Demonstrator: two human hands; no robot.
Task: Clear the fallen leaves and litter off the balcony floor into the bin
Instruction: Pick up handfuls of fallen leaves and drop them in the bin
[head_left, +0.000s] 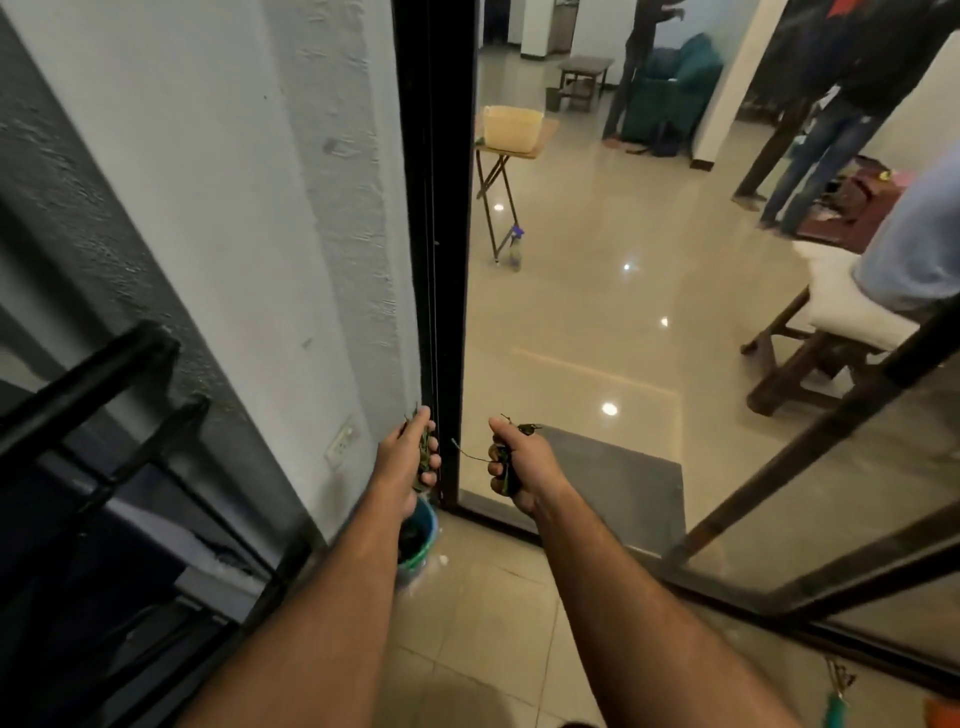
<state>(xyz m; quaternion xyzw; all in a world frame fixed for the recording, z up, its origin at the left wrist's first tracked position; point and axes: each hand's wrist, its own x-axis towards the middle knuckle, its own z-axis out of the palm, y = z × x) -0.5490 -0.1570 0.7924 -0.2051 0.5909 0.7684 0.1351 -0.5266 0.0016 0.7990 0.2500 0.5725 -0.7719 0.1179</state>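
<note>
Standing at the far left, a black railing runs along the balcony edge, with a grey-white wall beside it carrying a socket low down. Next comes the left hand, fingers curled round a clump of green leaves, held in the air above the bin. The bin, a small green-and-blue pail, stands on the tiled floor in the corner where the wall meets the black door frame; the left forearm hides part of it, and dark leaves show inside. Just right of the frame, the right hand grips a second bunch of leaves, with a thin twig sticking out toward the left hand. It hangs over the doorway threshold, beside the bin rather than above it. Beyond lies a grey mat on a glossy indoor floor, then a folding table holding a basket, a stool and people standing far back. At the right, a glass door stands swung open.
</note>
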